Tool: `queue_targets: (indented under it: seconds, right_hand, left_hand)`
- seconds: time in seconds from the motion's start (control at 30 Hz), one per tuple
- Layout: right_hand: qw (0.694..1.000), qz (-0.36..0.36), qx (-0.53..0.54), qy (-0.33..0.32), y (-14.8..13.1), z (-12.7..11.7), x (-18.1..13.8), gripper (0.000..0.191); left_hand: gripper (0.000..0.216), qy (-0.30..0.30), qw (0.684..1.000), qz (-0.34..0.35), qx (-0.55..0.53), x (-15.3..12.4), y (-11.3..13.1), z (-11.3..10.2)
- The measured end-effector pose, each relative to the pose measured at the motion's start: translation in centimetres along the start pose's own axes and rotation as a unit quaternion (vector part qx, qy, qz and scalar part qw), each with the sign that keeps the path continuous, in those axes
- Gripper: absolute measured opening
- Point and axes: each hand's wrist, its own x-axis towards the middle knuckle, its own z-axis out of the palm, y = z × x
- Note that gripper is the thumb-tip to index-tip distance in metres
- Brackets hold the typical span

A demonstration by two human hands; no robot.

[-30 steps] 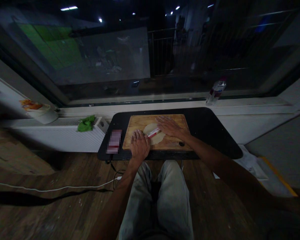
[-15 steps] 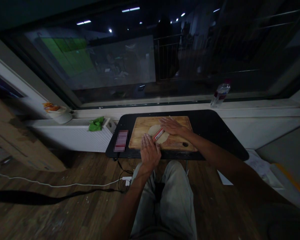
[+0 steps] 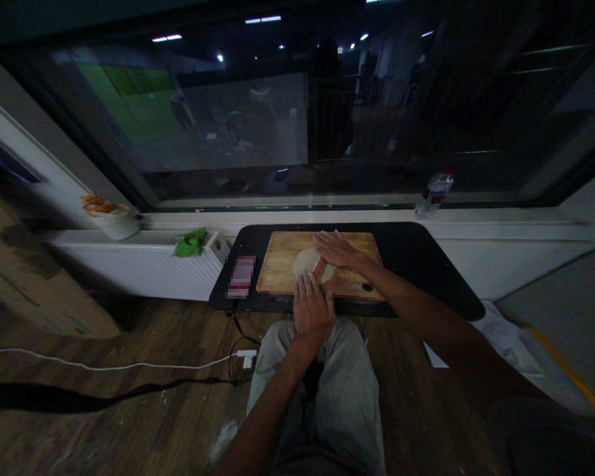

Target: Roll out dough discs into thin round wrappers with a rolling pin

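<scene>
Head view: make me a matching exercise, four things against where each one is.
Things:
1 green cloth
2 bottle
3 dough round
4 left hand

Places:
A on the wooden board
B on the window sill
C at the board's near edge
D on the white radiator

Pairs: 1-D, 2-B, 3-A, 4-C.

A water bottle [image 3: 435,192] sits on the windowsill [image 3: 500,215], toward its right end. Green cloth [image 3: 190,242] on the radiator's [image 3: 149,268] right end, white cable [image 3: 104,365] across the floor.

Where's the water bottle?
In the head view, the bottle sits on the windowsill at the right, just behind the black table.
</scene>
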Motion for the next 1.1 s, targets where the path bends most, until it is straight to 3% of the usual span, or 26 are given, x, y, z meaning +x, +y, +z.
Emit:
queue_targets:
  seconds: [0.17, 0.33, 0.43, 0.57, 0.8, 0.97, 1.1]
  right_hand:
    - [1.000, 0.000, -0.005, 0.004, 0.5, 0.0, -1.5, 0.070]
    - [1.000, -0.024, 0.006, 0.005, 1.5, -0.3, -4.1, 0.068]
    - [0.998, -0.059, 0.030, 0.001, 1.6, -1.1, -5.8, 0.070]
    - [0.996, -0.070, 0.050, 0.024, 1.1, -1.9, -7.6, 0.065]
    - [0.998, -0.020, 0.063, 0.021, 1.4, -2.4, -8.5, 0.043]
    - [0.998, 0.017, 0.052, 0.013, 1.6, -2.4, -7.6, 0.043]
    - [0.999, 0.033, 0.043, 0.000, 0.3, -1.8, -6.7, 0.051]
  left_hand:
    - [0.066, -0.015, 0.997, 0.057, 0.042, 0.5, -1.8, -0.6]
    - [0.062, -0.038, 0.990, 0.122, 0.065, 3.4, -6.4, -1.8]
    - [0.061, -0.080, 0.978, 0.180, 0.062, 5.6, -9.4, -2.3]
    - [0.072, -0.119, 0.969, 0.208, 0.054, 7.5, -11.8, -2.4]
    - [0.096, -0.101, 0.980, 0.164, 0.051, 8.3, -12.5, -2.0]
    - [0.102, -0.079, 0.989, 0.103, 0.074, 9.3, -13.1, -2.0]
    - [0.099, -0.080, 0.991, 0.065, 0.087, 10.2, -13.6, -2.1]
